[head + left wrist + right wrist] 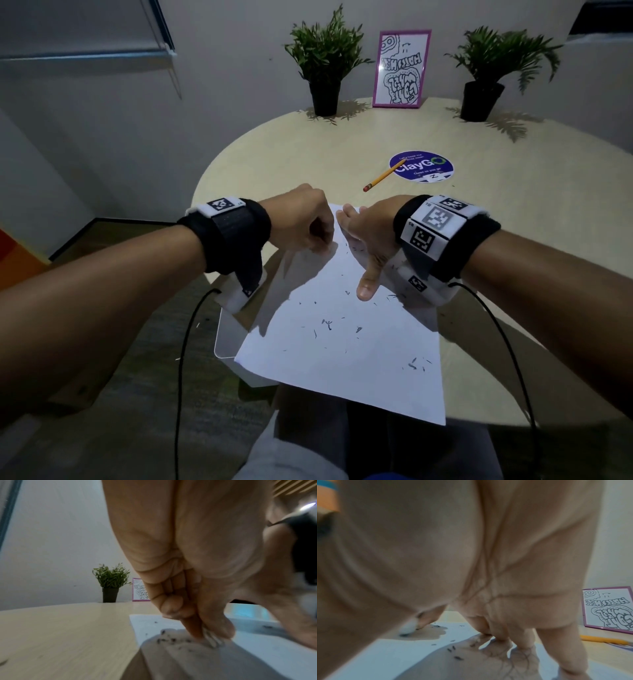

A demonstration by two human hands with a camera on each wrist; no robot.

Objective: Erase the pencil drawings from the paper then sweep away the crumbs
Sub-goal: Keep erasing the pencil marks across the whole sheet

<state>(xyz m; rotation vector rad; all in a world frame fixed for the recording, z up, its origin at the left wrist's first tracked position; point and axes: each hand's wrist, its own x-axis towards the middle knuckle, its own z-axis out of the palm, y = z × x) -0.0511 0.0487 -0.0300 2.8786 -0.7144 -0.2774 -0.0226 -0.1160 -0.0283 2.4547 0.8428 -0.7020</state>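
A white sheet of paper (342, 342) lies on the round table, its near-left part hanging past the edge. Dark eraser crumbs (327, 323) are scattered over it. My left hand (318, 243) is curled at the sheet's far-left part and pinches a small white eraser (211, 640) down onto the paper, with crumbs (168, 639) piled beside it. The eraser (408, 626) also shows in the right wrist view. My right hand (359, 246) lies flat on the paper's far-right part with fingers spread. Faint pencil lines (513, 660) show beneath it.
A yellow pencil (382, 176) lies beyond the paper, its tip on a round blue sticker (424, 164). Two potted plants (323, 61) (486, 68) and a pink-framed drawing (400, 68) stand at the back. A white bin (227, 329) sits below the table's (291, 154) near-left edge.
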